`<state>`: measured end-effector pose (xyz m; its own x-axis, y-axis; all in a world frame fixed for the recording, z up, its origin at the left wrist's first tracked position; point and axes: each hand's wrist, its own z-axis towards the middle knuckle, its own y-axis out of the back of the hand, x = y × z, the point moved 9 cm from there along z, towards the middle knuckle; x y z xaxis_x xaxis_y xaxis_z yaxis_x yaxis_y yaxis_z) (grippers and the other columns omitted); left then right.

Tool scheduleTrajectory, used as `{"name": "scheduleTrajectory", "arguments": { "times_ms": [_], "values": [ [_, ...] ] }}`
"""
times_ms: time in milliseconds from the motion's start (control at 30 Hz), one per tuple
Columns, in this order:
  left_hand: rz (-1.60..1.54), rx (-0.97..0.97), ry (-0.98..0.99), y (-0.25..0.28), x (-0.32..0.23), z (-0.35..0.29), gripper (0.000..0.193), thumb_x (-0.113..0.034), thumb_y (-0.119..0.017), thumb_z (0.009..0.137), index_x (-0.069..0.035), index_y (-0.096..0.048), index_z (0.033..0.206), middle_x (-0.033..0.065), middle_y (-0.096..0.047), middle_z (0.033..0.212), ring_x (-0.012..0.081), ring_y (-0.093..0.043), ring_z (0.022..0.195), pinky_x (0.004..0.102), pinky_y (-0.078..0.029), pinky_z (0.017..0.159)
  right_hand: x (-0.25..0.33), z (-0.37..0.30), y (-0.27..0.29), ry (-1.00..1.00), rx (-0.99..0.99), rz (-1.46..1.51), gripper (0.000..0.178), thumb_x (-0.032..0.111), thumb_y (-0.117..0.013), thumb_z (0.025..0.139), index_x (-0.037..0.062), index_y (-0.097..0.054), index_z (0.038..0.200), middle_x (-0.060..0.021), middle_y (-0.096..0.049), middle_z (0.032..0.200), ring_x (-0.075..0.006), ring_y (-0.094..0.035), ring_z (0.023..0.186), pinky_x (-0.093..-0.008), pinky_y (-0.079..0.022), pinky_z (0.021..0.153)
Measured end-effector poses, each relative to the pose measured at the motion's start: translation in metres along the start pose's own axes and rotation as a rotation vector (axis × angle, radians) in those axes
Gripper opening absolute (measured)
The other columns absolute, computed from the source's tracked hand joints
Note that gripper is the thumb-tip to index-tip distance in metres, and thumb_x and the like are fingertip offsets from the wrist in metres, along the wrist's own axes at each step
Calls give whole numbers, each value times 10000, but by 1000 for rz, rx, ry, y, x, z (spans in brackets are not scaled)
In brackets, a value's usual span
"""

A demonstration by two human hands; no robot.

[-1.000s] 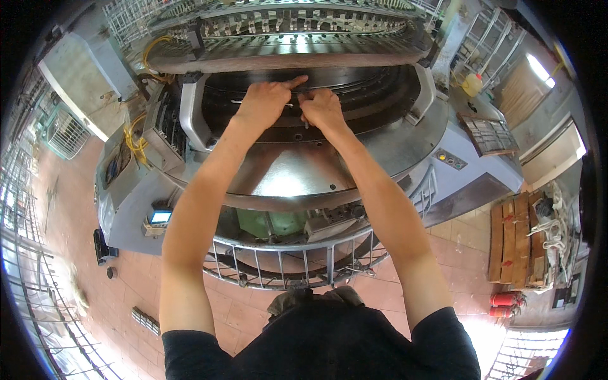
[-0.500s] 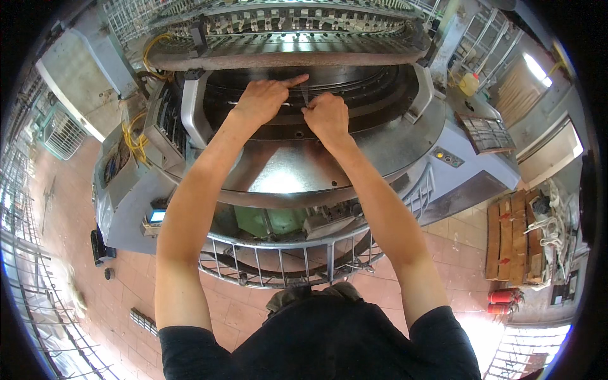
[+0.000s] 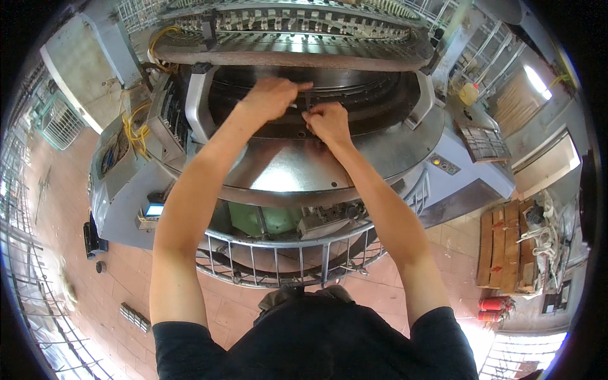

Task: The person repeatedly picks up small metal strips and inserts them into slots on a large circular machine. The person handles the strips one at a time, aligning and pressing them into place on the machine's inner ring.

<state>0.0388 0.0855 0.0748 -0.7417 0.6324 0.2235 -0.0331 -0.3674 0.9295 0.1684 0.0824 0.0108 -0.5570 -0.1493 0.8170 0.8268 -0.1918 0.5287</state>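
Dark ribbed needle ring (image 3: 354, 95) of round grey metal knitting machine (image 3: 297, 171): left hand (image 3: 269, 98) and right hand (image 3: 326, 120) pinch small part on it; keep fingers steady, close together.

You're looking at one round knitting machine (image 3: 297, 158), with one shiny steel skirt (image 3: 285, 168) ringing it. You're showing two hands: left hand (image 3: 271, 98), right hand (image 3: 326, 121), both sitting on the one dark needle ring (image 3: 373, 95). One yellow cable bundle (image 3: 134, 130) is hanging at the machine's left side. One wire guard rail (image 3: 285, 256) is curving below. One small lit screen (image 3: 154, 209). One yellow jug (image 3: 468, 94). One wooden pallet (image 3: 506, 244). Two red extinguishers (image 3: 489, 310) are lying on the floor.
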Motion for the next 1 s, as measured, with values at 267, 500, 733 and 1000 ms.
{"name": "scheduleTrajectory", "arguments": {
  "times_ms": [267,500,733,1000],
  "values": [
    [40,-152,117,14,6,-1,720,-24,-666,850,-245,-521,1520,109,-739,1008,307,-724,949,453,-600,772,18,7,9,277,-275,-29,158,165,-762,849,11,-780,818,-139,-695,646,-233,-667,579,-373,-506,624],
    [281,-419,86,31,11,7,585,-49,-624,876,-202,-586,1440,118,-737,985,340,-721,966,484,-568,874,-6,61,-7,102,-389,218,248,239,-844,815,19,-798,922,-214,-733,788,-370,-726,725,-414,-554,673],
    [159,-391,158,31,17,10,268,-49,-643,853,-94,-703,1111,158,-733,1063,370,-720,997,510,-562,886,44,45,26,391,-563,-273,379,434,-864,778,74,-792,873,-190,-728,745,-364,-716,654,-469,-564,608],
    [-644,-476,389,42,11,-39,134,78,-707,776,14,-717,893,186,-754,1071,305,-725,1070,406,-576,784,33,60,25,169,-352,-319,525,596,-805,794,90,-759,662,-119,-702,623,-307,-721,639,-421,-562,622]
  ]
}}
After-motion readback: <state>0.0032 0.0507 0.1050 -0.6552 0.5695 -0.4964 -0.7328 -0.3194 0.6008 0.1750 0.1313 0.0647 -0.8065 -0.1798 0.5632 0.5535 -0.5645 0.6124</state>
